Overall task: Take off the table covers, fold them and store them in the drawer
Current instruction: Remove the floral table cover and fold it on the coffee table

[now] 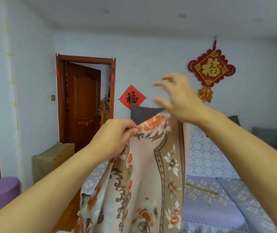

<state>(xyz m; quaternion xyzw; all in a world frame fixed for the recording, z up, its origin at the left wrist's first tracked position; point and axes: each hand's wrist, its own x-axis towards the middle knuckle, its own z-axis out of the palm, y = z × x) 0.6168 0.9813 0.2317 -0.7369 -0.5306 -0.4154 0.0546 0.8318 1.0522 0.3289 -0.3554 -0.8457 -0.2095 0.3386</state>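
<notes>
A beige table cover (144, 174) with orange flowers and brown scrolls hangs in front of me, held up at chest height. My left hand (112, 137) pinches its top left corner between thumb and fingers. My right hand (179, 98) is blurred, with fingers spread and loosely bent just above the cover's top right edge. The cloth's right corner appears to rest against the heel of that hand; whether it is held there is hidden. The drawer is not in view.
A bed (218, 190) with a blue quilted spread lies behind the cover, grey pillows (144, 113) at its head. A purple stool (0, 194) stands at the lower left, a low wooden cabinet (53, 157) by the open brown door (84, 105).
</notes>
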